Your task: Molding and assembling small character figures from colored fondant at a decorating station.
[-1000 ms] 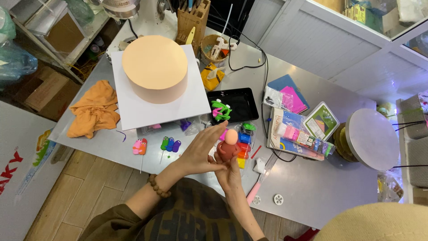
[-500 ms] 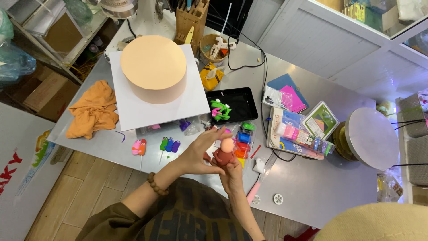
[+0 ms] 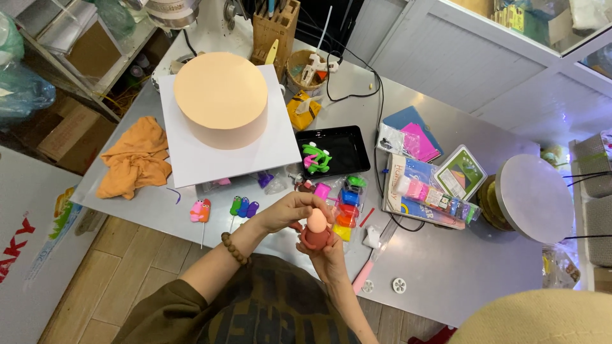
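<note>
Right hand (image 3: 329,256) grip pinching the brown base of a small clay figure (image 3: 315,230) from below, held above the desk (image 3: 446,280) edge; left hand (image 3: 290,211) grip closed on its peach egg-shaped head from the left. Coloured clay blocks (image 3: 346,204) just beyond the grip, pink tool (image 3: 363,275) to its right

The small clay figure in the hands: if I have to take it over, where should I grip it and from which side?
Grip the clay figure by its darker reddish lower body, probably from below and the near side, where the right hand cups it. The pale rounded head on top looks soft and easy to dent; the left hand touches it only with fingertips.
</note>
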